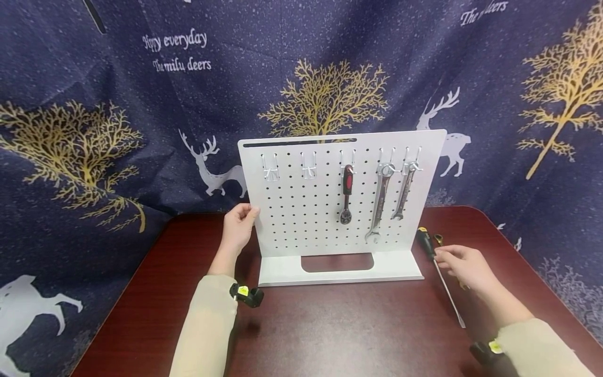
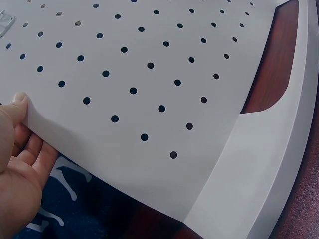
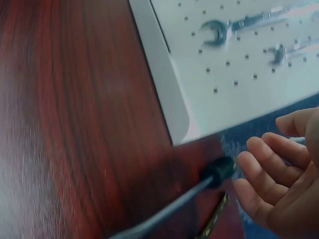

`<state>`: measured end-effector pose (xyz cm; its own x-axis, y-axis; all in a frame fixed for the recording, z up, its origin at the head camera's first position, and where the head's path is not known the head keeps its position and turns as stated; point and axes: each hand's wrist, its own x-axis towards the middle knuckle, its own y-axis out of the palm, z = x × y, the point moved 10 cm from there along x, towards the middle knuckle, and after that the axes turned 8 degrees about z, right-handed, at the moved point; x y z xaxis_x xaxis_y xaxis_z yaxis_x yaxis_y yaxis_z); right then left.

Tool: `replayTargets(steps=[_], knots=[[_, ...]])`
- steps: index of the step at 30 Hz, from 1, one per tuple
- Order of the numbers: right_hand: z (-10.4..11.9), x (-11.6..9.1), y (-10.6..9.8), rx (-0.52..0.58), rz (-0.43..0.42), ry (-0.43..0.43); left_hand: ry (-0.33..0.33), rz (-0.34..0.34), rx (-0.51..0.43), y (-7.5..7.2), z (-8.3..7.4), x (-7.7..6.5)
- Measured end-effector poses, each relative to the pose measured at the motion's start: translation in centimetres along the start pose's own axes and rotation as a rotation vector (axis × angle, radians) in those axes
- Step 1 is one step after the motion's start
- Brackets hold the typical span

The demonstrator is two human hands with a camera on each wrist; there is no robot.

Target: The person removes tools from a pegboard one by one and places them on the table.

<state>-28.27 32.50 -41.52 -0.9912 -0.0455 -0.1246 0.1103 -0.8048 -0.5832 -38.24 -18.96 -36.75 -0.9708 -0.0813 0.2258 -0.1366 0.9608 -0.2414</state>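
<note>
My left hand (image 1: 238,226) pinches the left edge of a white pegboard (image 1: 294,225), its thumb on the front and the other fingers behind. In the left wrist view the thumb lies flat at the board's edge. To the right of the board, a screwdriver (image 1: 427,244) with a dark handle and long metal shaft lies on the table. My right hand (image 1: 464,264) is beside that handle, fingers loosely bent, holding nothing in the right wrist view. On the board hang a red-and-black ratchet (image 1: 348,186), a large combination wrench (image 1: 379,204) and a smaller combination wrench (image 1: 405,191).
Two hooks, one at the far left (image 1: 270,170) and another (image 1: 309,167), carry no tool. A brass-coloured tool (image 1: 439,239) lies partly hidden behind my right hand. The dark red table (image 1: 339,324) meets a blue patterned cloth (image 1: 198,115) at the back.
</note>
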Motion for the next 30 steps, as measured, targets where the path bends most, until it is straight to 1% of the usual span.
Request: replayTargets(steps=[4, 7, 13, 14, 16, 26, 30], knots=[[1.6, 0.3, 0.7, 0.009, 0.002, -0.051, -0.017, 0.002, -0.015, 0.0, 0.1, 0.0], [2.8, 0.4, 1.1, 0.001, -0.001, -0.080, -0.031, 0.009, -0.023, -0.1, -0.2, -0.1], [4.6, 0.6, 2.2, 0.002, 0.018, -0.103, -0.019, 0.017, -0.013, 0.0, -2.9, -1.5], [4.9, 0.7, 2.3, 0.004, 0.020, -0.106, -0.017, 0.018, -0.013, 0.0, -3.2, -1.7], [5.4, 0.7, 2.6, 0.012, 0.021, -0.118, -0.016, 0.017, -0.017, 0.0, -3.3, -1.8], [8.4, 1.5, 3.8, 0.045, 0.015, -0.216, -0.011, 0.023, -0.021, 0.0, -3.2, -1.7], [9.4, 1.8, 4.3, 0.066, 0.026, -0.239, -0.026, 0.018, -0.029, 0.0, -1.6, -0.8]])
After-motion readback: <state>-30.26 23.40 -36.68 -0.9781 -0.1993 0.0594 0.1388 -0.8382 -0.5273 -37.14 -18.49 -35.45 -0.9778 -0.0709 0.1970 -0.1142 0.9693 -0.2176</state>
